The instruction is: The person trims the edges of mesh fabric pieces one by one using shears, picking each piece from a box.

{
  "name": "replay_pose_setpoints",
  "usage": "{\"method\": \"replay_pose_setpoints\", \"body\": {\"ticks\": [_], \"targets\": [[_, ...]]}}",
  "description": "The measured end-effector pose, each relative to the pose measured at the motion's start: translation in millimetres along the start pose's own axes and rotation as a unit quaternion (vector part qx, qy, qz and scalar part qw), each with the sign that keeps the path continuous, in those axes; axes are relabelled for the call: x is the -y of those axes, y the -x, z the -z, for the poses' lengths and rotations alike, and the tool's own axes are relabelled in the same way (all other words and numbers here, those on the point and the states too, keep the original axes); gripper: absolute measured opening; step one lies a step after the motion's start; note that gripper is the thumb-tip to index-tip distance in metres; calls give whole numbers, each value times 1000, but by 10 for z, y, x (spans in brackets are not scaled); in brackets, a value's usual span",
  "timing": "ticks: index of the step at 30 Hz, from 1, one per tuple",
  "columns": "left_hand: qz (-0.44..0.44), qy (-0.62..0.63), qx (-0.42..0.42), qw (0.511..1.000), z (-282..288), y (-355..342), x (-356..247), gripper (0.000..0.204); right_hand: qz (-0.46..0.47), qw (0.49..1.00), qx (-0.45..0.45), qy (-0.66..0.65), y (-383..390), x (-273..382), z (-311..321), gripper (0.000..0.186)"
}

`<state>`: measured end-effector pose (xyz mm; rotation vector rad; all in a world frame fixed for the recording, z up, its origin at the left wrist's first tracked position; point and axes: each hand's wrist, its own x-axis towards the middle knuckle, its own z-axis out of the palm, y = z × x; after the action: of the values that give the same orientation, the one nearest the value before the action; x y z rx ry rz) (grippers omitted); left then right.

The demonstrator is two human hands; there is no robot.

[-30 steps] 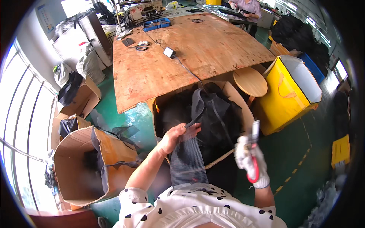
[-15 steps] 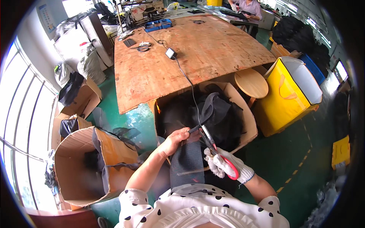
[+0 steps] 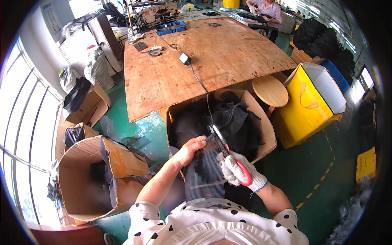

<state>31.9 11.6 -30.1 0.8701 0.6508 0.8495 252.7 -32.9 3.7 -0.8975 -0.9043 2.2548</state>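
My left hand (image 3: pixel 190 150) pinches the top edge of a piece of black mesh (image 3: pixel 202 183) with a narrow black band (image 3: pixel 210 137), held over my lap. My right hand (image 3: pixel 241 173), in a white knitted glove, grips red-handled scissors (image 3: pixel 218 134); their blades cross the band just beyond my left fingers. Directly ahead, a cardboard box (image 3: pixel 265 126) holds a dark heap of mesh and fabric pieces (image 3: pixel 188 122). A thin cord (image 3: pixel 198 81) runs from a small device (image 3: pixel 184 58) on the worktable down toward the box.
The wooden worktable (image 3: pixel 163 81) carries blue trays (image 3: pixel 165 28) and cords. A stool (image 3: pixel 269 90) and yellow insulated bag (image 3: pixel 304 102) stand right, another box (image 3: pixel 79 171) lower left. A co-worker (image 3: pixel 265 10) handles dark material at the back. A barred window is left.
My right hand has brought the scissors leftward and up onto the band. The loose loop of band beyond my left fingers has sunk and shifted right into the box.
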Motion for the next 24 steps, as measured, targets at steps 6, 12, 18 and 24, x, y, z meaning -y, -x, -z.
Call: {"method": "replay_pose_setpoints", "body": {"ticks": [6,12,18,24], "targets": [[-23,-98,-33,994,56,-59,-26,28,144,979,-113,86,-20,55,64,26],[-139,-341,6,930,-343,-153,-67,41,335,780,-268,456,-220,23,139,50],[-104,-607,49,786,-104,73,-313,34,239,940,-19,-242,-258,442,475,7],[-239,-824,-137,495,-100,597,-346,28,283,907,-140,-279,-148,689,526,16]]}}
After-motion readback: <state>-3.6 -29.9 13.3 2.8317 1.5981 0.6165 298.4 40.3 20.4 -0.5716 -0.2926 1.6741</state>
